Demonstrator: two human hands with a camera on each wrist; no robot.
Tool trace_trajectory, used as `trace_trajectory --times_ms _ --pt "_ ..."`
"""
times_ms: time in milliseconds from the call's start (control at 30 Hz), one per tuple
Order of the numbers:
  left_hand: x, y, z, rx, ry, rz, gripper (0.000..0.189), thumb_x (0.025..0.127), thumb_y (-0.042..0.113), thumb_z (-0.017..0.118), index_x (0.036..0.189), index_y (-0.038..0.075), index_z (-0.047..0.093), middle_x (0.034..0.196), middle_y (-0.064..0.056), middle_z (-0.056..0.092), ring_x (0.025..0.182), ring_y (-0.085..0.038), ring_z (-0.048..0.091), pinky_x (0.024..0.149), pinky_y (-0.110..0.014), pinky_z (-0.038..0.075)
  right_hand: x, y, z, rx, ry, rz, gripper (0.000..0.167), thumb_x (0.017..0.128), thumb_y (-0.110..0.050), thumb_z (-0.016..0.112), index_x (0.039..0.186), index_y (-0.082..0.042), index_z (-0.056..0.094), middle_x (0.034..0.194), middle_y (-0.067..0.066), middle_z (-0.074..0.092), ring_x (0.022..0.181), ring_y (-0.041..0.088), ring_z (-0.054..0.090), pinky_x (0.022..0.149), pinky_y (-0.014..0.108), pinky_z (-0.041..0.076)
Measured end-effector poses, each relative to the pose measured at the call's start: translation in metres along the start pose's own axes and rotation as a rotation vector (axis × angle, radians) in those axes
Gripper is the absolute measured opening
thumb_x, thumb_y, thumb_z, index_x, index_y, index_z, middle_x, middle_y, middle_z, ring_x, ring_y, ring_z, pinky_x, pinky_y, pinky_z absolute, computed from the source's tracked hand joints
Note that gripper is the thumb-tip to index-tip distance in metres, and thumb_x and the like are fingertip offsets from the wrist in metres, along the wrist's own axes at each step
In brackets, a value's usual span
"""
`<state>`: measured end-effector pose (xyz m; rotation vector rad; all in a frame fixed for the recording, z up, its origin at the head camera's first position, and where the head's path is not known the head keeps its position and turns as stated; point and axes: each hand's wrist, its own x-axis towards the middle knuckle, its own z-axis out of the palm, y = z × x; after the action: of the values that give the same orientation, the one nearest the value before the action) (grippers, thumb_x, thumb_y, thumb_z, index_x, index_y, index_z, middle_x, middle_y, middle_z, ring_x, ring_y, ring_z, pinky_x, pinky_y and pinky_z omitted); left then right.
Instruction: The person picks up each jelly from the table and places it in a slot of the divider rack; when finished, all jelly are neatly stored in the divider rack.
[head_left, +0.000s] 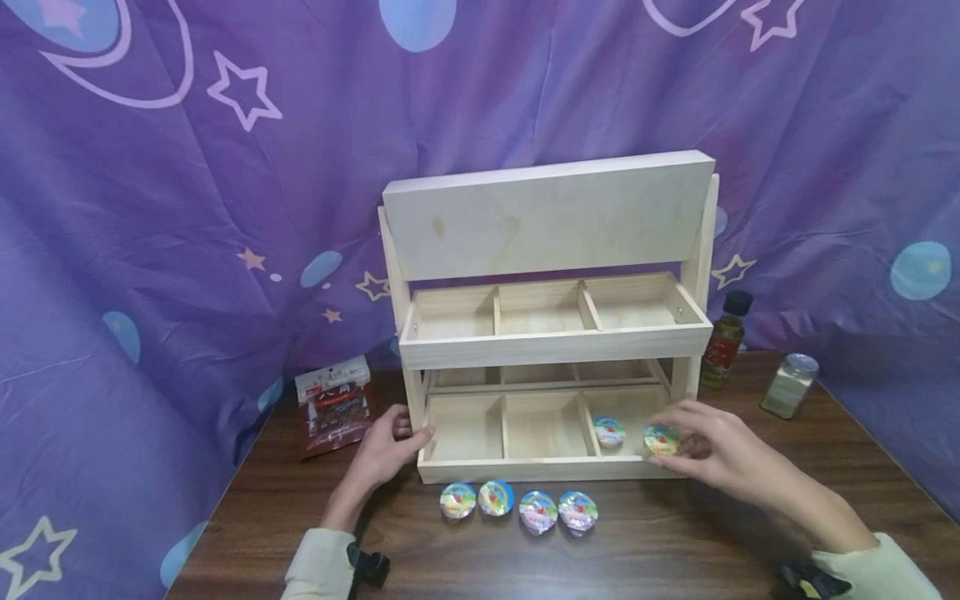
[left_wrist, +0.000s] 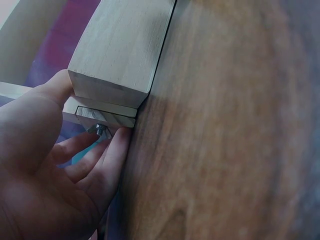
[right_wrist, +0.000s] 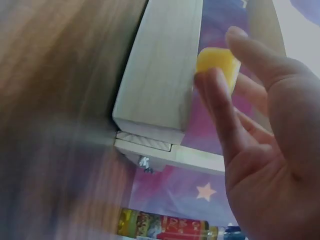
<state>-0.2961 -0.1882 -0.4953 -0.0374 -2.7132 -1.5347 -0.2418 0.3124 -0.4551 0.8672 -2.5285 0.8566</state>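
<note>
A pale wooden tiered rack (head_left: 555,343) stands on the table. My left hand (head_left: 384,450) grips its lower left corner, thumb at the front tray's edge and fingers curled round the side by a bolt (left_wrist: 100,130). My right hand (head_left: 723,442) pinches a small yellow jelly cup (right_wrist: 217,59) with a printed foil lid between thumb and fingers, over the lower tray's right compartment. Another jelly cup (head_left: 608,432) lies in that compartment, to the left of the held one. Several more jelly cups, among them a yellow one (head_left: 457,502) and a pinkish one (head_left: 537,512), line the table before the rack.
A red-brown spice packet (head_left: 335,408) lies left of the rack. To the right stand a dark-capped oil bottle (head_left: 723,346) and a glass jar (head_left: 790,387). Purple star-printed cloth (head_left: 540,92) hangs behind and around the wooden table (head_left: 450,562).
</note>
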Motion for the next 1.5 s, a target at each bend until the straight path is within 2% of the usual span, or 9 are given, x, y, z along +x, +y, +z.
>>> trace_trajectory --times_ms 133,267,467,633,800,933,1033,1200,1500 --pt "-0.001 -0.001 -0.001 -0.012 0.0 0.008 0.052 0.099 0.032 0.08 0.137 0.002 0.063 0.129 -0.022 0.075 0.119 -0.035 0.073 0.085 -0.039 0.069 0.011 0.005 0.002 -0.097 0.006 0.019 0.047 0.082 -0.023 0.097 0.123 -0.013 0.077 0.105 -0.006 0.076 0.087 0.006 0.074 0.069 0.026 0.066" --pt "-0.001 -0.001 -0.001 -0.018 0.006 0.004 0.051 0.098 0.032 0.081 0.137 0.003 0.063 0.129 -0.022 0.075 0.12 -0.036 0.072 0.086 -0.039 0.069 0.02 0.011 0.004 -0.173 -0.033 0.029 0.049 0.082 -0.027 0.096 0.124 -0.01 0.077 0.108 -0.002 0.079 0.092 0.016 0.076 0.075 0.035 0.066" --pt "0.001 -0.001 0.0 -0.007 0.011 0.013 0.052 0.098 0.034 0.081 0.136 0.003 0.063 0.129 -0.022 0.076 0.121 -0.036 0.073 0.087 -0.04 0.068 0.03 0.017 0.008 -0.205 -0.125 0.051 0.049 0.084 -0.029 0.095 0.122 -0.003 0.077 0.109 0.004 0.081 0.089 0.014 0.073 0.078 0.039 0.065" --pt "0.001 -0.001 0.0 0.01 0.018 0.017 0.053 0.097 0.036 0.081 0.136 0.004 0.064 0.129 -0.021 0.076 0.121 -0.036 0.073 0.091 -0.042 0.067 0.04 0.015 0.011 -0.225 -0.209 0.093 0.048 0.083 -0.03 0.095 0.116 0.0 0.078 0.102 0.006 0.083 0.086 0.015 0.074 0.078 0.041 0.066" --pt "0.001 -0.004 0.0 -0.001 0.017 0.019 0.053 0.097 0.035 0.082 0.136 0.005 0.064 0.13 -0.021 0.076 0.123 -0.036 0.072 0.092 -0.042 0.067 0.047 0.014 0.012 -0.196 -0.26 0.122 0.044 0.079 -0.028 0.097 0.111 -0.003 0.08 0.096 0.003 0.082 0.079 0.009 0.07 0.07 0.031 0.063" --pt "0.001 -0.005 0.001 -0.004 0.017 0.02 0.052 0.097 0.034 0.082 0.136 0.004 0.064 0.13 -0.02 0.076 0.122 -0.036 0.072 0.092 -0.042 0.067 0.05 0.015 0.013 -0.19 -0.286 0.134 0.043 0.078 -0.03 0.098 0.11 -0.005 0.081 0.093 -0.001 0.081 0.075 0.005 0.062 0.064 0.024 0.054" --pt "0.001 -0.004 0.001 -0.006 0.017 0.016 0.051 0.098 0.033 0.081 0.136 0.004 0.064 0.13 -0.021 0.075 0.122 -0.036 0.072 0.091 -0.041 0.068 0.051 0.015 0.013 -0.185 -0.3 0.14 0.043 0.079 -0.03 0.098 0.11 -0.005 0.082 0.09 -0.002 0.08 0.073 0.005 0.06 0.062 0.024 0.052" --pt "0.0 -0.002 0.001 0.001 0.019 0.023 0.053 0.097 0.035 0.082 0.136 0.004 0.064 0.131 -0.021 0.075 0.122 -0.036 0.072 0.09 -0.04 0.068 0.051 0.013 0.011 -0.197 -0.319 0.161 0.044 0.078 -0.03 0.098 0.11 -0.004 0.081 0.089 0.0 0.08 0.073 0.007 0.064 0.063 0.024 0.055" --pt "0.001 -0.003 0.002 0.009 0.022 0.017 0.052 0.097 0.035 0.082 0.136 0.005 0.064 0.13 -0.021 0.076 0.123 -0.036 0.072 0.093 -0.042 0.067 0.052 0.012 0.009 -0.209 -0.315 0.13 0.045 0.078 -0.029 0.098 0.111 -0.005 0.081 0.093 0.001 0.081 0.077 0.008 0.064 0.065 0.026 0.055"
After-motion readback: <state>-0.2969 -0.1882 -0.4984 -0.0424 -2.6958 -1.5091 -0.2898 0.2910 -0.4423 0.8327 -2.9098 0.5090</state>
